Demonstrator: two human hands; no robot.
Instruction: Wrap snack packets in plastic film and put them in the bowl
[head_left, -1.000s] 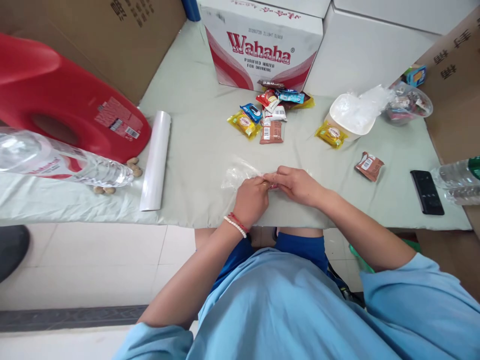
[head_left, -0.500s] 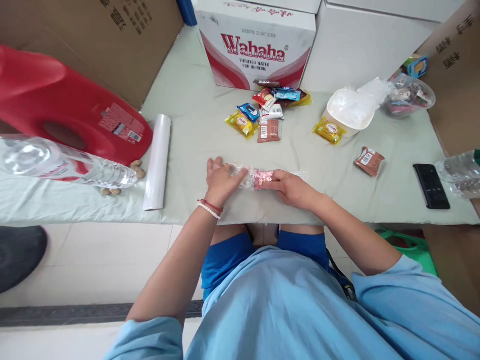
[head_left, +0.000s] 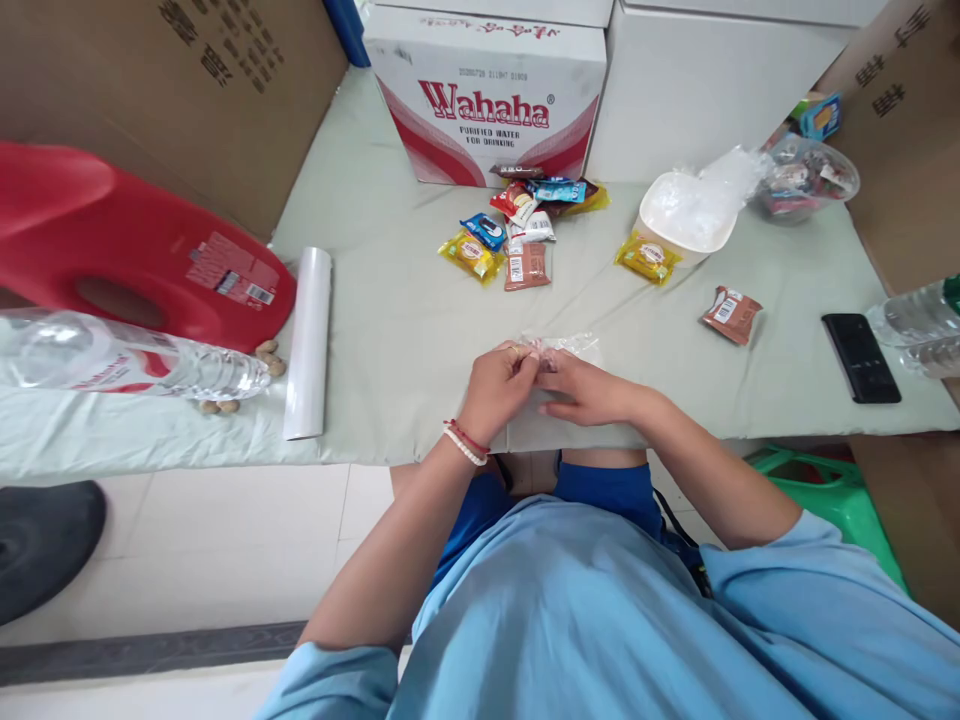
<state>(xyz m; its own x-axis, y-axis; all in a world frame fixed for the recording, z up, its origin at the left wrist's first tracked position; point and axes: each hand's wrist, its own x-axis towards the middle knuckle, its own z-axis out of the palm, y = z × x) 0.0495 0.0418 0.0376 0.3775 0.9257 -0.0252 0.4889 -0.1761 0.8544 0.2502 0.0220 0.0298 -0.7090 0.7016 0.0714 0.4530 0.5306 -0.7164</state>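
Observation:
Near the table's front edge, a small pink packet (head_left: 551, 358) lies in clear plastic film (head_left: 583, 346), mostly covered by my fingers. My left hand (head_left: 499, 385) is closed, thumb and forefinger pinching the film at the packet's left end. From the other side my right hand (head_left: 592, 388) grips the packet, its fingertips meeting those of the left. Film spreads out behind the right hand. Beyond them sits a pile of wrapped snacks, with a brown packet (head_left: 526, 267) and a yellow packet (head_left: 471, 256) closest.
To the left are a white roll (head_left: 308, 345), a red jug (head_left: 150, 250) and a lying water bottle (head_left: 135, 352). At right stand a cream bowl (head_left: 686, 225) holding clear plastic, another brown packet (head_left: 733, 315) and a black phone (head_left: 861, 358). A Wahaha carton (head_left: 487, 100) stands behind.
My left hand has moved right, from the film's far left end up against the packet, and now pinches there. The right hand stays near its place, covering more of the packet.

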